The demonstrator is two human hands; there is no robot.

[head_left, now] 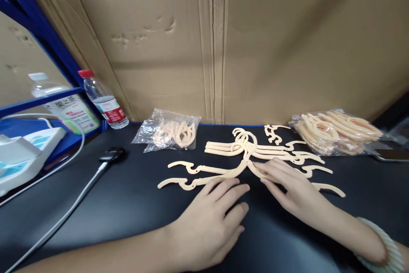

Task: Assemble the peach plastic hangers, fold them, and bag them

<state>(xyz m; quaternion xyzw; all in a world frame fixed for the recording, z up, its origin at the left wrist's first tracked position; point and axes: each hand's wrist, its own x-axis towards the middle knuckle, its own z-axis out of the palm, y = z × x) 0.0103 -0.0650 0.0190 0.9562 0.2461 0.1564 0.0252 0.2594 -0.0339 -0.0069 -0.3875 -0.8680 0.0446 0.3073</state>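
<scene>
Cream plastic folding hangers (271, 153) lie overlapped on the black table, with their hooks bunched at the centre and jointed arms stretched to both sides. My right hand (292, 188) rests over the right side of the nearest hanger (254, 171), thumb and fingers closed around its arm. Part of that arm is hidden under the hand. Just below the left arm of the same hanger is my left hand (211, 222), fingers loosely bent and apart, holding nothing. Behind the stack are small loose cream pieces (273, 134).
A clear bag of cream parts (174, 132) lies at the back left, and a fuller bag of hanger pieces (335, 132) at the back right. On the left are a red-capped bottle (107, 104), a black plug with white cable (111, 154) and a blue shelf frame (41, 98). Cardboard (159, 51) stands behind.
</scene>
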